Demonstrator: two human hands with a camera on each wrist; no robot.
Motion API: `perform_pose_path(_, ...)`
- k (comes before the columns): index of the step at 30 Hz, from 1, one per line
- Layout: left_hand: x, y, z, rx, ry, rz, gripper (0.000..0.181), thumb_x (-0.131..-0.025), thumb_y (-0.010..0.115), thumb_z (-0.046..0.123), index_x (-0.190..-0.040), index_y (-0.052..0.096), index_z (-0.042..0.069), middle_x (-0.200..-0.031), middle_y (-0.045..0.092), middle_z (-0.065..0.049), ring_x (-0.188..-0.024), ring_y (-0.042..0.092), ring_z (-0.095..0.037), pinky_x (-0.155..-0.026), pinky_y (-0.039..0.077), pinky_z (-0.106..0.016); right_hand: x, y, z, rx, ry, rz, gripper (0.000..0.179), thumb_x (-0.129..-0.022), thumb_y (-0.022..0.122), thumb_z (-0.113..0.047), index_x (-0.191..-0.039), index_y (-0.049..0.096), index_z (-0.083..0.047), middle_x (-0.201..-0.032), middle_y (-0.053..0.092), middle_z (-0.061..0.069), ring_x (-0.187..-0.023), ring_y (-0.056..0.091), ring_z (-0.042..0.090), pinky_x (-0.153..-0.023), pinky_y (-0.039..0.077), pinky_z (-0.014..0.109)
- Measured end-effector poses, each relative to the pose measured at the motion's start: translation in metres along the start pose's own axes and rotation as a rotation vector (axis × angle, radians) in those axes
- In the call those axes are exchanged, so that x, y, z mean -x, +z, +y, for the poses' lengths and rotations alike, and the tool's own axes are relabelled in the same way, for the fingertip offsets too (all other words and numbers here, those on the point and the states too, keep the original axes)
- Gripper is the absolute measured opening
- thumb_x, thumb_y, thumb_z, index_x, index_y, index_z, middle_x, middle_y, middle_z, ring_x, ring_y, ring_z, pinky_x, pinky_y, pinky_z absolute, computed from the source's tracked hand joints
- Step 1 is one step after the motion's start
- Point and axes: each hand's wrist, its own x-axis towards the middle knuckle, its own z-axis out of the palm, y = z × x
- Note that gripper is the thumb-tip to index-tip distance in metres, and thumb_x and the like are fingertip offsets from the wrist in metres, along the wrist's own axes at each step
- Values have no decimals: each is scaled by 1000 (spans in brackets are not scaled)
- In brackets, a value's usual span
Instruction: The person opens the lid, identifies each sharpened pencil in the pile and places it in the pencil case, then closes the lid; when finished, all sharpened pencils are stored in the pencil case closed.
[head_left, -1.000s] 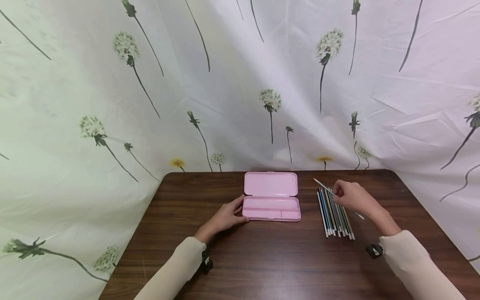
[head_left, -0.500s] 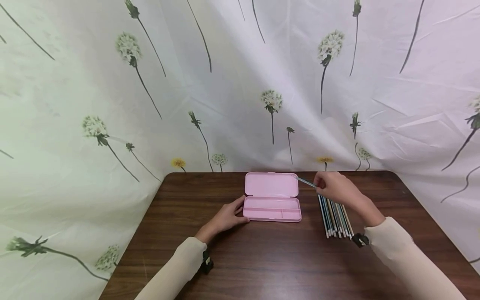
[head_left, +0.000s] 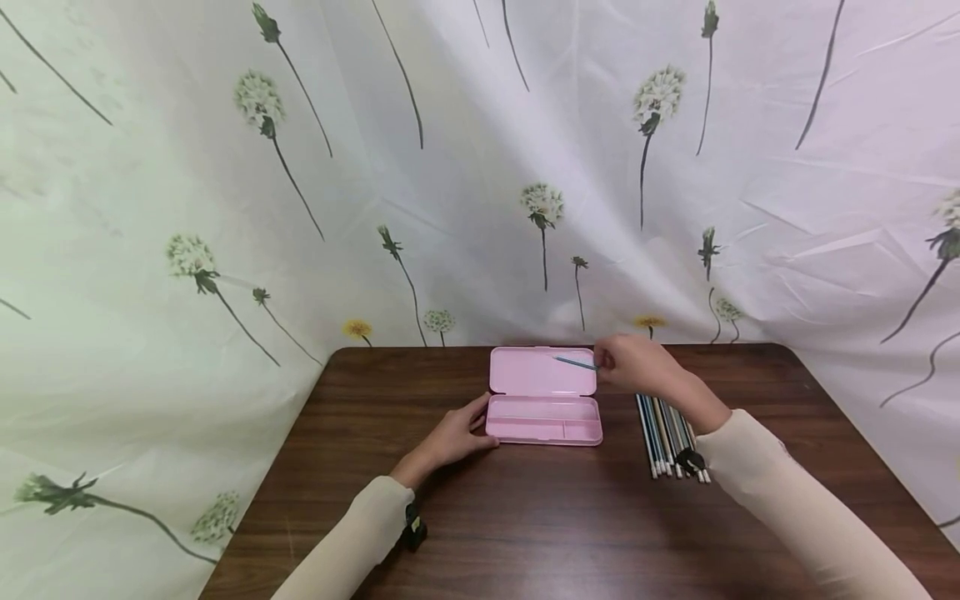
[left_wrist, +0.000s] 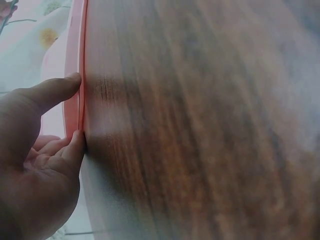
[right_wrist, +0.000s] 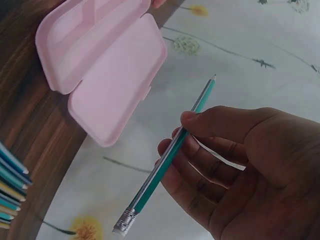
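A pink pencil case (head_left: 525,377) lies open on the table, its lid folded back toward the curtain. Its base has one long compartment at the back and two at the front, with nothing in them. My left hand (head_left: 448,435) holds the case's left end, thumb at the front corner and fingers behind. My right hand (head_left: 641,365) pinches a teal and silver striped pencil (right_wrist: 162,167) between thumb and fingers. The pencil's sharpened tip points left, over the lid in the head view. Its white eraser end shows in the right wrist view.
A bundle of pencils (head_left: 660,437) in several colours lies right of the case, partly hidden under my right forearm, eraser ends toward me. The dark wooden table (head_left: 495,517) ends at a white curtain (head_left: 465,167) printed with dandelions.
My right hand has carried the pencil left from above the bundle to the case lid, turning it flatter. My left hand has stayed at the case.
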Motion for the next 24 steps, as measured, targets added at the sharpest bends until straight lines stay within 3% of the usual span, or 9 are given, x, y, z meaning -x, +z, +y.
perform_pose_path(13, 0, 1, 3, 3, -5, 10, 87, -93, 83, 9, -163, 33, -6, -169, 36, -28, -150, 50, -38, -119, 48, -46, -30, 20, -29, 83, -133, -89, 7, -90, 74, -4, -88, 71, -10, -79, 66, -1, -70, 57, 16, -58, 48, 30)
perform_pose_path(24, 1, 1, 4, 9, -3, 15, 88, -92, 84, 9, -163, 34, -7, -168, 37, -28, -148, 52, -39, -118, 49, -47, -50, 44, -47, 132, -135, -183, 10, -92, 71, -4, -87, 71, -13, -79, 65, -5, -69, 56, 12, -55, 47, 29)
